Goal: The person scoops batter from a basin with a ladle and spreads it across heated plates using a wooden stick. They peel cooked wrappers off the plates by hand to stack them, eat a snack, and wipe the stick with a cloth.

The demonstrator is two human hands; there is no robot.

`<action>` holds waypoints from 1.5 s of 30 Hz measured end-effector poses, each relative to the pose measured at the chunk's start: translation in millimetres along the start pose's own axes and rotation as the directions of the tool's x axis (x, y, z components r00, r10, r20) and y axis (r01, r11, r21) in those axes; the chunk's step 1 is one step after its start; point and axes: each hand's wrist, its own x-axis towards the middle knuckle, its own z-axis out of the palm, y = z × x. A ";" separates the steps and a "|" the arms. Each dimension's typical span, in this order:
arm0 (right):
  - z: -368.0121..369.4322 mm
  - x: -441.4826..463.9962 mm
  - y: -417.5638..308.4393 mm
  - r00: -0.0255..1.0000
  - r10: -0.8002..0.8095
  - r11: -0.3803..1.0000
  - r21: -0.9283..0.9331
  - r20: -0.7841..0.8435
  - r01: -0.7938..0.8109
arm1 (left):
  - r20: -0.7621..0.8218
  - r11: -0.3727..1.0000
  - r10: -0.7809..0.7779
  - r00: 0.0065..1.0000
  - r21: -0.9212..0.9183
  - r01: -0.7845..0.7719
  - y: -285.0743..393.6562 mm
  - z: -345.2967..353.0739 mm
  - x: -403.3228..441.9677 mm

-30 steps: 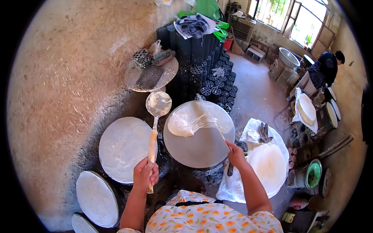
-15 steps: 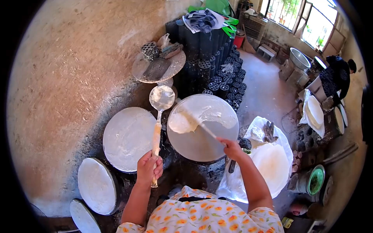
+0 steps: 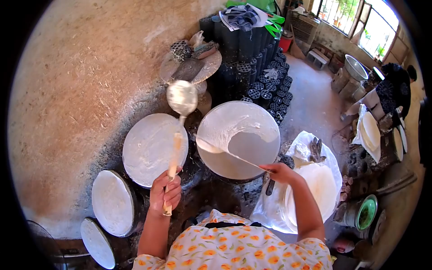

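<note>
My left hand (image 3: 165,192) is closed round the wooden handle of a ladle (image 3: 182,97), held upright with its blurred, batter-smeared bowl up beyond a pan. In my right hand (image 3: 281,173) is the thin handle of a spreader (image 3: 243,159). Its blade touches the left side of a round griddle (image 3: 215,168). White batter (image 3: 222,121) coats that griddle's far and left parts in a curved band, while a grey patch shows at the middle and near side. Left of it, a second round griddle (image 3: 153,150) has a whitish layer across its top.
Two more round pans (image 3: 111,203) stand at lower left. Thin white flatbreads (image 3: 315,191) lie on plastic sheeting at right, by a dark glove-like item (image 3: 316,150). Stacked coal briquettes (image 3: 267,87) rise behind the griddle. Another person (image 3: 396,90) bends at far right.
The spreader has swung toward the near left of the griddle, carrying batter round and shrinking the grey patch. The ladle has risen and tilted slightly left. The view has shifted a little.
</note>
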 end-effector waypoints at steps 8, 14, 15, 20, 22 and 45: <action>20.7 29.5 13.2 0.973 0.044 0.997 0.078 -0.228 -0.027 | -0.283 0.899 0.082 0.956 0.434 0.051 -21.2 0.5 3.0; -10.3 -48.9 51.8 0.999 0.014 0.999 0.046 -0.039 -0.012 | -0.368 0.828 0.155 0.917 0.554 0.082 -16.5 -0.4 -33.2; -13.2 -56.2 54.0 0.981 0.191 0.980 0.067 -0.022 -0.189 | -0.368 0.821 0.162 0.916 0.566 0.082 -17.0 -1.5 -36.4; 53.0 -8.6 60.5 0.881 0.043 0.971 0.228 -0.471 0.075 | -0.370 0.839 0.058 0.927 0.522 0.156 -29.8 -3.4 -24.8; 64.7 -24.2 49.6 0.949 -0.044 0.994 0.084 -0.312 0.074 | -0.226 0.961 -0.069 0.972 0.245 0.126 -16.0 -12.6 -29.4; 287.8 -74.4 -61.5 0.731 0.155 0.846 -0.293 -0.664 -0.446 | -0.160 0.779 -0.055 0.985 0.611 0.143 83.5 -78.1 -90.3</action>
